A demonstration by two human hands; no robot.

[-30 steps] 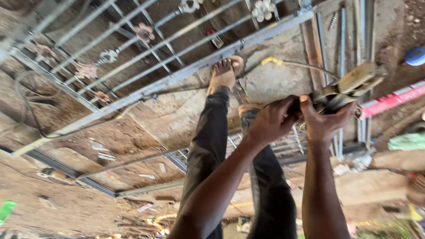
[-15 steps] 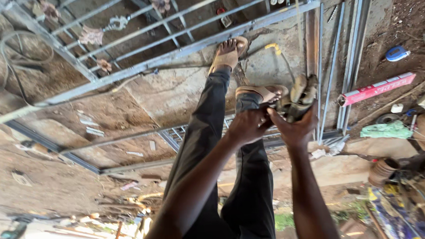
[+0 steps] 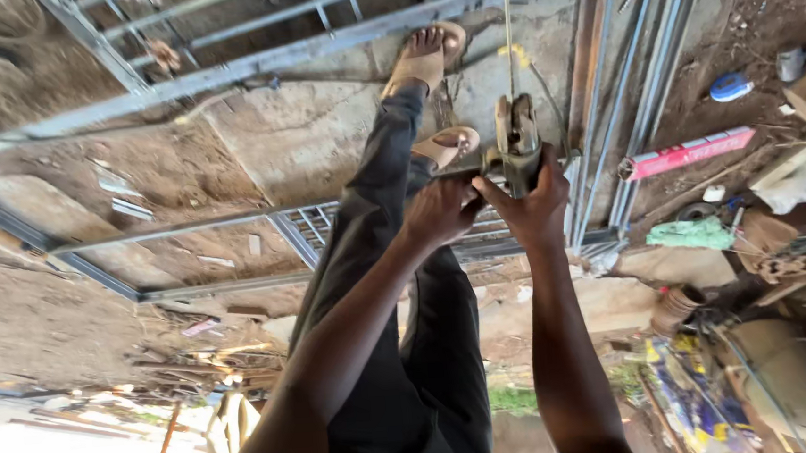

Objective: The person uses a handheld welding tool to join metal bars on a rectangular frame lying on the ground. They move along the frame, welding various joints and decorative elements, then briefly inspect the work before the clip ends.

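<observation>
Above the metal frame, the left hand and right hand both clench an angle grinder.

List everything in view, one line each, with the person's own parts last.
angle grinder: one, grey, gripped in both hands above the frame
metal gate frame: one, grey, flat on the ground
loose steel bars: several, grey, right of the grinder
level: one, red, on the ground at right
cloth: one, green, below the level
sandals: two, tan, on the feet
left hand: on the grinder
right hand: on the grinder
</observation>
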